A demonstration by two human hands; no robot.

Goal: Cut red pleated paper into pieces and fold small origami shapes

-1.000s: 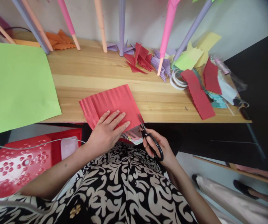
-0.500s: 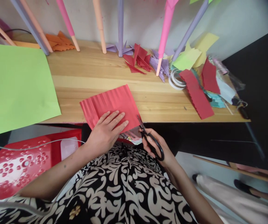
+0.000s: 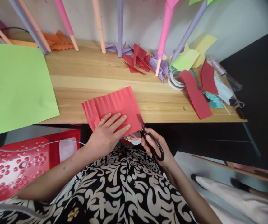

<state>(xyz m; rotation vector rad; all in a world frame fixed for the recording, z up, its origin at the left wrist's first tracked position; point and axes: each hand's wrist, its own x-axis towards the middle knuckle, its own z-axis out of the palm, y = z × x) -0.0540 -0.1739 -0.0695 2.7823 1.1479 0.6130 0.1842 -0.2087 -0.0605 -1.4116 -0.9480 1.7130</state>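
Note:
A sheet of red paper (image 3: 127, 104), creased in stripes across its left part, lies at the front edge of the wooden table. My left hand (image 3: 107, 132) rests flat on it with the fingers spread, pressing it down. Black-handled scissors (image 3: 156, 143) are gripped in my right hand (image 3: 159, 144), fingers around the handles. Their blades point up and away along the paper's right edge near its lower corner. Whether the blades are on the paper or just beside it is hard to tell.
A large green sheet (image 3: 17, 87) covers the table's left. Paper-wrapped sticks (image 3: 120, 28) stand along the back among folded paper pieces (image 3: 138, 59). Tape rolls (image 3: 176, 80) and red strips (image 3: 196, 95) lie at right. Below left is a red plastic stool (image 3: 22, 165). Another person's legs (image 3: 236, 196) show lower right.
The red paper and my left hand have shifted slightly right and toward me, so the paper's right edge lies closer around the scissor blades. My right hand stays almost in place.

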